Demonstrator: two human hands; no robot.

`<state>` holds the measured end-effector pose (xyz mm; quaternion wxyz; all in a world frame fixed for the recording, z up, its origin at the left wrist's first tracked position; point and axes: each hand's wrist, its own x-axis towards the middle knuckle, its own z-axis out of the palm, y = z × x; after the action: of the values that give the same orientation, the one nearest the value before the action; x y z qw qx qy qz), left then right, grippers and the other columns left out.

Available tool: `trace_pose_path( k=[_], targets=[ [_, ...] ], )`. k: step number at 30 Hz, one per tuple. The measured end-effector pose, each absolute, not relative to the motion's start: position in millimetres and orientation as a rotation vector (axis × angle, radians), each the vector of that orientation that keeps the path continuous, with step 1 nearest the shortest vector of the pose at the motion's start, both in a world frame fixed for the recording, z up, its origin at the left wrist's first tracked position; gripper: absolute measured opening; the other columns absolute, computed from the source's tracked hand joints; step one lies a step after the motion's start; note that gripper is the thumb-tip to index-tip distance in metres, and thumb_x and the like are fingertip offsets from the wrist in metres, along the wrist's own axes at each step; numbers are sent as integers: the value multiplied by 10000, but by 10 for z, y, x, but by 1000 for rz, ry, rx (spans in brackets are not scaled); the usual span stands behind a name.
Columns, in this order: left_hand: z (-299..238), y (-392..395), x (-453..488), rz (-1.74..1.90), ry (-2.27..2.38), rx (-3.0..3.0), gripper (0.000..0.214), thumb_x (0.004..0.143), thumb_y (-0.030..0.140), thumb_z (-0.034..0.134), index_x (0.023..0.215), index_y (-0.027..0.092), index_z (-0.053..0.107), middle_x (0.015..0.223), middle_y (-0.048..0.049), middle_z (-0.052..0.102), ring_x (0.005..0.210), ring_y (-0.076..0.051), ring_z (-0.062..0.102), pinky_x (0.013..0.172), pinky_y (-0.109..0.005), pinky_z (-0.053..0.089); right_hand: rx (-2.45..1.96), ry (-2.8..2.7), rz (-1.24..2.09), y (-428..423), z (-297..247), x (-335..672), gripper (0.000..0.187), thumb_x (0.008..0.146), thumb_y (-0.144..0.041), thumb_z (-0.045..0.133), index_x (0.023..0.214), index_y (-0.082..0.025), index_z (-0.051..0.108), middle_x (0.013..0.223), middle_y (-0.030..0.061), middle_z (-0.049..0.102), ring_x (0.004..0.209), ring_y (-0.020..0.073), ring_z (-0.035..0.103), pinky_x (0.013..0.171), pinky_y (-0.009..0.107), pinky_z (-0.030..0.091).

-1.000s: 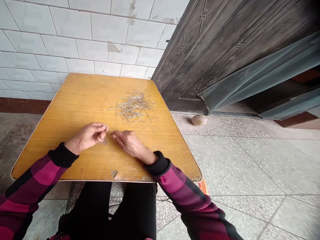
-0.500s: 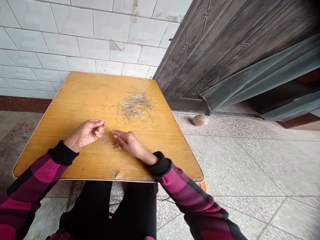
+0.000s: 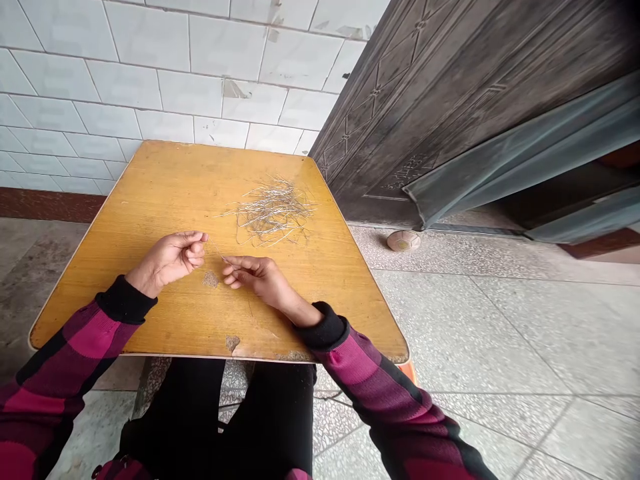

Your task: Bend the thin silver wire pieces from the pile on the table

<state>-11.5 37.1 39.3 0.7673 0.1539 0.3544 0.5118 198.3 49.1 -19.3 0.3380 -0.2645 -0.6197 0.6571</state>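
Note:
My left hand (image 3: 170,260) is curled at the middle of a yellow wooden tabletop (image 3: 150,313), its fingertips pinched on one end of a thin metal wire (image 3: 216,251). The wire runs slanting across to my right hand (image 3: 253,280), whose thumb and forefinger close on it. A tangled pile of similar thin wires (image 3: 270,210) lies on the table just beyond my hands, not touching either. A worn, flaking patch (image 3: 211,279) of the tabletop lies below the wire.
The table's far corner meets a white tiled wall (image 3: 200,73). A dark embossed metal door (image 3: 425,113) stands to the right, with a small worn ball (image 3: 403,241) on the speckled floor near it. An orange object (image 3: 409,371) shows under the near right table corner.
My right hand has shifted up the table toward the wire's end, and the wire's loose lower part near it no longer shows. The view has drifted slightly.

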Motion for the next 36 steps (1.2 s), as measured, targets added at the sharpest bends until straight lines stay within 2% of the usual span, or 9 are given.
trace_pose_path(
  k=[7,16,19,22,25,28,33,36],
  targets=[
    [426,391,-160,1107,780,302,411,957,39,286,681,46,591,426,13,460,331,-33,414,360,-128,328,-765,-1642,1868,473,-105,2027,351,806,-255,670,1147,-175,671,1123,87,684,666,80,673,587,230,584],
    [414,432,-217,1084,805,307,398,937,29,305,663,51,593,420,24,434,320,-30,389,353,-124,309,-792,-1671,1916,447,-79,2049,347,799,-318,698,1101,-151,680,1042,83,710,717,104,692,626,244,583],
    [374,409,-166,1105,816,476,314,899,30,408,665,53,617,423,15,456,343,-37,405,373,-129,303,-778,-1720,1894,472,-121,2042,382,800,-366,691,1107,-140,666,1010,83,717,748,119,697,685,279,586],
    [336,342,-77,1030,810,722,178,839,99,567,681,68,644,453,-9,523,373,-55,443,393,-146,311,-812,-1801,1667,458,-94,2017,386,800,-405,690,1070,-131,656,881,61,729,755,129,695,741,294,576],
    [305,270,3,959,776,892,146,814,185,633,723,76,668,483,-22,567,422,-73,492,436,-161,353,-886,-1896,1414,395,-8,1989,323,862,-436,612,974,-134,644,763,38,706,668,120,680,670,266,565],
    [271,239,38,944,762,939,150,812,207,638,740,81,677,500,-26,587,454,-78,516,461,-165,371,-911,-1969,1330,342,43,1967,345,928,-464,497,868,-144,610,729,36,688,616,112,665,612,249,553],
    [224,278,34,937,758,842,112,770,168,658,704,78,669,493,-27,583,418,-67,490,428,-156,354,-932,-1825,1478,354,-17,1933,383,917,-515,481,814,-154,559,684,28,660,567,112,655,539,240,555],
    [251,322,19,950,779,709,122,785,117,624,679,67,656,471,-18,554,382,-54,448,396,-149,331,-945,-1759,1560,381,-49,1917,363,896,-507,511,836,-153,563,672,10,649,499,91,619,449,196,506]
  ],
)
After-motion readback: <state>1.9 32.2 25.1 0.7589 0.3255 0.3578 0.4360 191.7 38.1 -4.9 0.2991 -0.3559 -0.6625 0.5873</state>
